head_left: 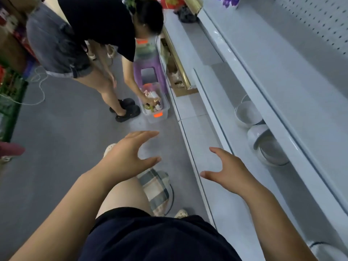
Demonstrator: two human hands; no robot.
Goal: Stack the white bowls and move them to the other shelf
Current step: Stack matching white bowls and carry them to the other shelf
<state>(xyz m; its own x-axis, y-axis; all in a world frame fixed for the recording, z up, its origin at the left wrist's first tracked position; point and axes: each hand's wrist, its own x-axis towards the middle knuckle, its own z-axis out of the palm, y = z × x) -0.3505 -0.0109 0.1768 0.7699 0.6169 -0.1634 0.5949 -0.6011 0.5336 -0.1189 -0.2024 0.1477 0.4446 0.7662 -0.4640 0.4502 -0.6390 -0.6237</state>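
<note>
Hovering at mid-frame, the left hand (130,153) and the right hand (230,173) are both spread wide and hold nothing, with a gap between them. The left hand hangs over the grey floor (66,138). The right hand hangs over the low white ledge (199,132) at the foot of the shelving, well apart from the bowls. At the centre right of the frame the white bowls sit on the lower shelf (224,85), partly hidden under the front edge of the upper shelf (282,81). The far bowl (246,113) stands upright. Just beside it, lower in the frame, a tilted bowl (257,136) leans on another (how many lie under it I cannot tell). Below the hands, at bottom centre, are a bare knee (122,194) and dark shorts (150,238), with a checked cushion (156,187) just beside the knee. In the upper left a second person (98,25) in a black top bends over a clear bin (160,117) on the floor, their hand inside it. A purple stool (150,72) stands just above the bin in the frame, against the shelving.
</note>
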